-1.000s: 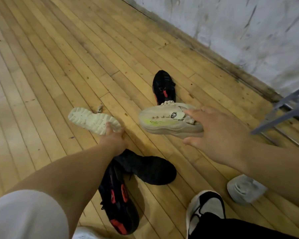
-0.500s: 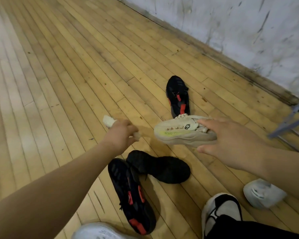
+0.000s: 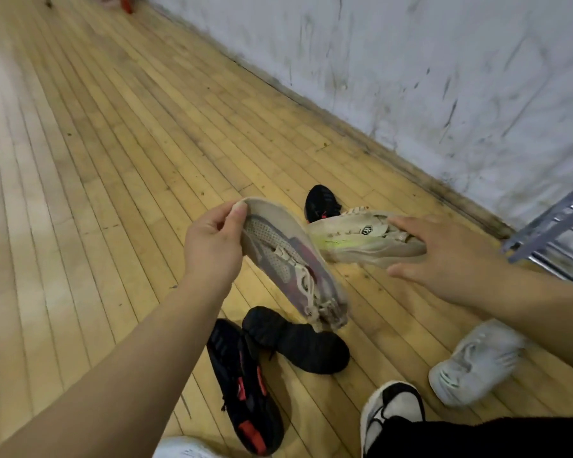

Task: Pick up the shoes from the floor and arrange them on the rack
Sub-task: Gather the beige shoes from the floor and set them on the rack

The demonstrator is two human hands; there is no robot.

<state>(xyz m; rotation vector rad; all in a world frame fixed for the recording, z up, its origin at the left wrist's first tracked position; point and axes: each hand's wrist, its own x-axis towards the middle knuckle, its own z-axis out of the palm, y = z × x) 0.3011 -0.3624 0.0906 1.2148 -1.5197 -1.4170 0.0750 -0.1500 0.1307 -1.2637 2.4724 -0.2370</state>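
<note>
Head view: the left hand (image 3: 212, 246) and the right hand (image 3: 444, 256) each hold one beige shoe above the wooden floor (image 3: 96, 160).
Left-hand grip: the fingers are curled and pinch the toe end of the pink-grey shoe (image 3: 288, 259). The thumb (image 3: 237, 214) lies on the toe's upper face, and the other fingers wrap behind toward the sole.
Pink-grey shoe: it hangs tilted off the floor, toe high at the hand and heel low to the right, with the laces toward the camera.
Right-hand grip: the hand clasps the heel end of the yellow-streaked shoe (image 3: 361, 239), with the fingers (image 3: 407, 223) spread over the top and the thumb (image 3: 407, 271) under the sole.
Yellow-streaked shoe: it is roughly level in the air with its toe pointing left, meeting the pink-grey shoe's side. Whether the two touch cannot be told.
On the floor: a black shoe (image 3: 321, 201) lies near the wall (image 3: 411, 77). A second black shoe (image 3: 298, 348) lies against a black-and-red shoe (image 3: 242, 385) under the hands, and a white shoe (image 3: 473, 361) lies to the right.
Rack (image 3: 549, 236): a grey metal frame at the right edge, beside the wall.
</note>
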